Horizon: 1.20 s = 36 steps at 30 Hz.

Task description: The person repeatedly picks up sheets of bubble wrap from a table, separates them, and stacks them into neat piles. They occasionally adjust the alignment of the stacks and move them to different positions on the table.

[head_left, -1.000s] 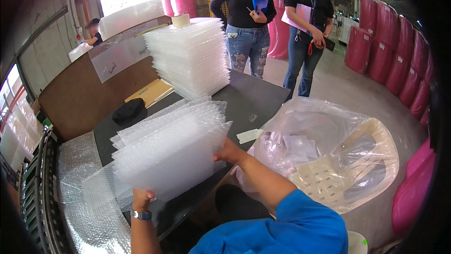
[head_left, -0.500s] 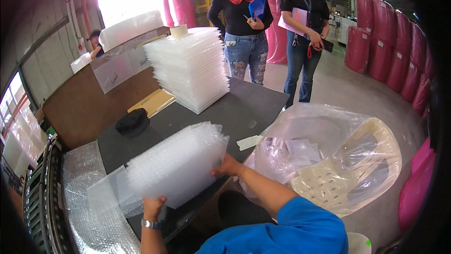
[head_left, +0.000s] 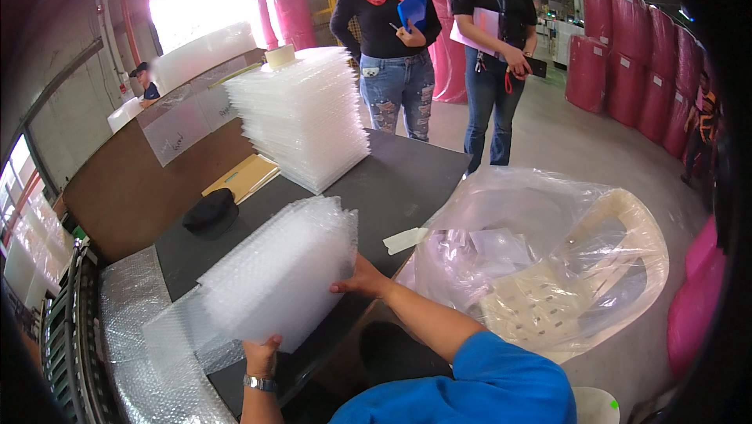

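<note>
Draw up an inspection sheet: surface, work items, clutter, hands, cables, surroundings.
Surface: dark tabletop, brown panel along its far left.
Work items: bubble-wrap sheets in both hands; taller stack beyond, tape roll on top.
Clutter: black soft item, yellowish envelopes.
Hands: left hand grips the near end, right hand the right side.
Cables: nothing seen.
Surroundings: plastic-covered chair, two people standing, pink rolls.

The left hand (head_left: 259,356) holds a bubble-wrap stack (head_left: 280,273) at its six o'clock, the right hand (head_left: 363,277) at three. On the tabletop (head_left: 407,179), a black cap (head_left: 210,211) lies toward ten o'clock; a taller stack (head_left: 304,120) topped with tape (head_left: 280,56) stands at twelve.
</note>
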Motion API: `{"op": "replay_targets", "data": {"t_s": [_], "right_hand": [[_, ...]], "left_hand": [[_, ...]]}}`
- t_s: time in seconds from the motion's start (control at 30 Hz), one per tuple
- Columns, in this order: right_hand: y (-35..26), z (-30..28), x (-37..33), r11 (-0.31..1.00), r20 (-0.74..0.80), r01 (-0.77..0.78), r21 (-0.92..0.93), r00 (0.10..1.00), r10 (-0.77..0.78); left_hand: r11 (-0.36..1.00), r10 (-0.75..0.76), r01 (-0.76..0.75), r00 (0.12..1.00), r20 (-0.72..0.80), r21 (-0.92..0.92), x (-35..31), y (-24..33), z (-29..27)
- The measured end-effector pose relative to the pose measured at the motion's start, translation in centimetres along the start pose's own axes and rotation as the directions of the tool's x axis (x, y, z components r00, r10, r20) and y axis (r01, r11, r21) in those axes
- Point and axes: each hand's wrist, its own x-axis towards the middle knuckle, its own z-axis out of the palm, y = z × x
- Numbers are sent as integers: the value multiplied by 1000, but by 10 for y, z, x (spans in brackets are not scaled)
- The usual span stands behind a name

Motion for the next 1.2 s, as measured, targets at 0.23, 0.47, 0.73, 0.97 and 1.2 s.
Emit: {"op": "replay_targets", "data": {"t_s": [0.23, 0.47, 0.73, 0.97, 1.2], "right_hand": [[-8, -29, 1, 970, 79, 68, 234, 993, -89], [26, -26, 8, 999, 125, 28, 32, 992, -31], [14, -7, 5, 993, 6, 116, -8, 993, -116], [41, 5, 1, 972, 2, -22, 234, 1000, 22], [33, 13, -6, 999, 26, 0, -40, 1000, 1]], "left_hand": [[999, -40, 43, 986, 160, -20, 1, -1, -26], [976, 14, -16, 1000, 10, 216, 15, -6, -18], [938, 208, -196, 978, -13, 286, 10, -5, -19], [956, 97, -127, 988, -122, -264, 9, 18, 2], [965, 137, -161, 983, -125, -206, -12, 17, -15]]}}
